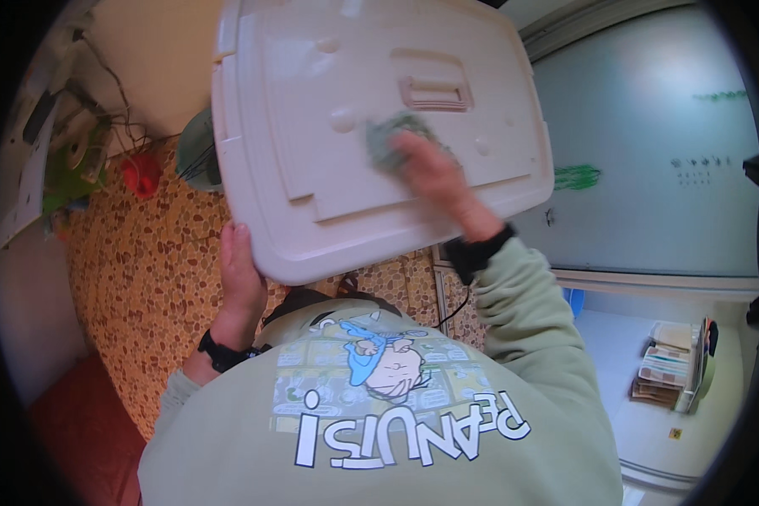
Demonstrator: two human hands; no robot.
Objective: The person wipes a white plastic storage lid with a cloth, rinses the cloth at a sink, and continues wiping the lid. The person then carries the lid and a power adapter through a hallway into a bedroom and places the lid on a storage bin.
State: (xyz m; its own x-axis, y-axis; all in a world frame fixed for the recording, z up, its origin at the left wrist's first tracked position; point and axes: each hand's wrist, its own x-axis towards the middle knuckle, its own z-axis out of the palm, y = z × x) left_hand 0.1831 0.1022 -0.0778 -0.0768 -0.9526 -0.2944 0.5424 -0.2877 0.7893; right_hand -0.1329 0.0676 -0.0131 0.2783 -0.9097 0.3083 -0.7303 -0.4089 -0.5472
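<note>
A large white plastic storage box lid [354,171] with a recessed pinkish handle [438,95] fills the upper middle. Whether a box sits beneath it cannot be seen. My right hand [433,174], blurred, presses a crumpled grey-green cloth [386,142] onto the lid's face, just below the handle. At the lid's near left corner, my left hand [240,272] grips the rim, its fingers partly hidden by the edge. Both wrists wear black bands.
Pebble-patterned flooring [145,272] lies below and left. A red container [141,175] and a teal bucket [197,152] stand beyond the lid's left side, near loose cables [111,82]. Rightward is a frosted glass panel [645,158] with green marks; a wall rack [670,367] holds folded cloths.
</note>
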